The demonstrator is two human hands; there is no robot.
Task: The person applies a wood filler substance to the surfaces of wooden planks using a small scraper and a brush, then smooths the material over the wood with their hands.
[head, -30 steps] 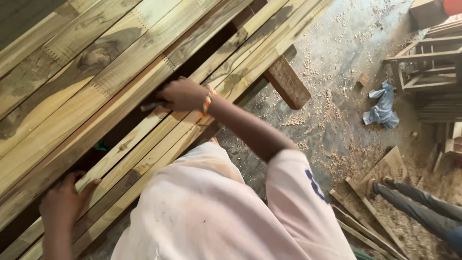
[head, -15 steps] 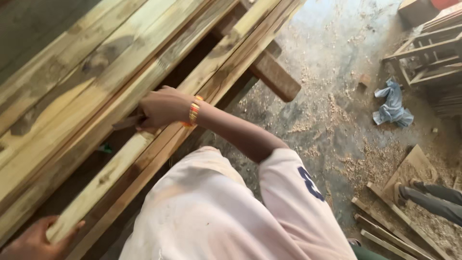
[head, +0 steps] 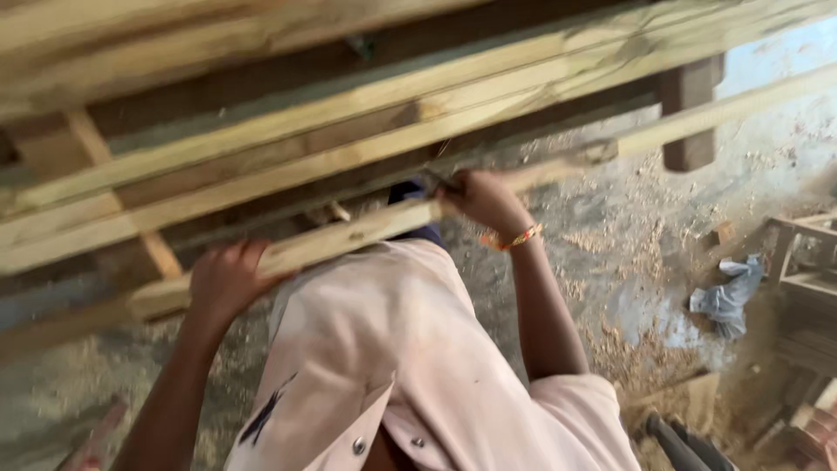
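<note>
Both my hands grip one long pale wooden batten [head: 349, 237] that runs across the view in front of my white shirt. My left hand [head: 228, 277] wraps around it near its left end. My right hand [head: 485, 199], with a beaded band on the wrist, holds it further right together with a thin dark tool, whose kind I cannot tell. The batten is pulled away from the stack of planks [head: 261, 113] behind it. The picture is blurred by motion.
The plank stack rests on dark wooden bearers [head: 689, 105]. Sawdust and shavings cover the concrete floor [head: 628, 262]. A blue-grey rag [head: 725, 295] lies at the right, near a wooden frame [head: 806, 253]. Another person's dark shoe [head: 680, 440] shows at the bottom right.
The view has swung sharply, so the planks now run across the top. The batten has come off the stack toward my body. My left hand has closed around it.
</note>
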